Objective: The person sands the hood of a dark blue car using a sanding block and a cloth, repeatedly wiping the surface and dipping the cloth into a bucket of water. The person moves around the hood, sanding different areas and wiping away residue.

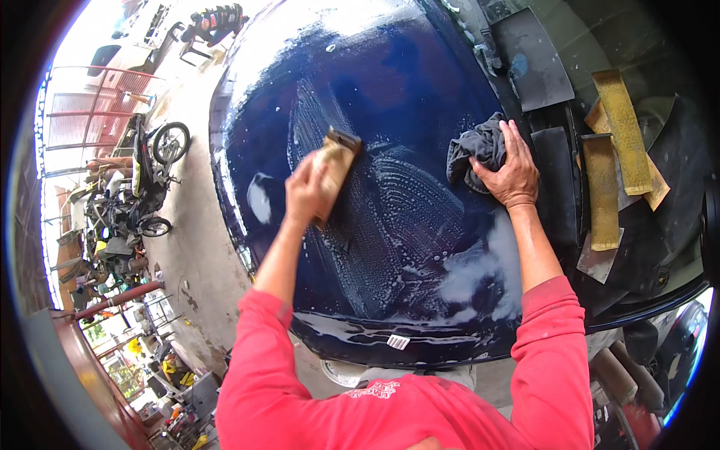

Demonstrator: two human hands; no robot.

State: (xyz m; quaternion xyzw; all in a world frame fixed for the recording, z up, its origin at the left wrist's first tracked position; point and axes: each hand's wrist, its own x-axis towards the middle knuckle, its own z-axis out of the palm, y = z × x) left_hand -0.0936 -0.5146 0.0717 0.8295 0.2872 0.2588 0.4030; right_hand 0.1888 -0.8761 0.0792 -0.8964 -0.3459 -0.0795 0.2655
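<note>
A dark blue car hood (405, 90) spreads out before me, wet with whitish suds and curved streaks. My left hand (306, 187) grips a tan sanding block (337, 169) with a dark far end, pressed against the hood left of its middle. Foamy streaks run from beside the block toward me. Over at the hood's right side, near the windshield, my right hand (511, 171) lies closed over a crumpled dark grey cloth (480, 146). The cloth rests on the paint, and part of it is hidden under the palm.
Yellow sandpaper strips (624, 131) and dark sheets (531, 60) lie on the windshield area at right. On the left, a motorcycle (146, 169) stands on the concrete floor (191, 255) beside piled parts. A chair (196, 46) is at the far left.
</note>
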